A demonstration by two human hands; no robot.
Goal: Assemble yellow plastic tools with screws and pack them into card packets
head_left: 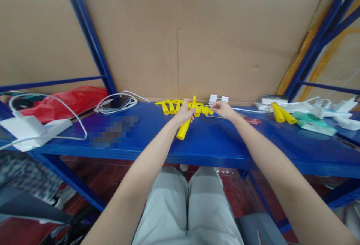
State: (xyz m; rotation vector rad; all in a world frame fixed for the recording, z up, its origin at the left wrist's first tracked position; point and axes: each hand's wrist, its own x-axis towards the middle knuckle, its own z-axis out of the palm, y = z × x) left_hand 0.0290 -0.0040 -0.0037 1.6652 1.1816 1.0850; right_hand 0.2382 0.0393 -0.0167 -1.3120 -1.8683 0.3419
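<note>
My left hand (185, 113) is wrapped round a long yellow plastic tube (183, 130). Its wide round end points down towards me, and its narrow, forked-looking tip sticks up past my fingers. Behind that hand several similar yellow tubes (166, 110) lie in a row along the back of the blue tabletop. To the right, my right hand (221, 108) is closed in a pinch beside some small yellow pieces (207, 110). What its fingertips hold, if anything, is too small to make out. A thin metallic rod (215, 117) lies just below it.
White stacked pieces (218, 99) stand by the cardboard wall (180, 46). Right are red-handled items (253, 121), two yellow tubes (278, 113) and a green packet (315, 124). Left are a coiled white cable (123, 105), a red bag (67, 104) and a white charger (25, 130).
</note>
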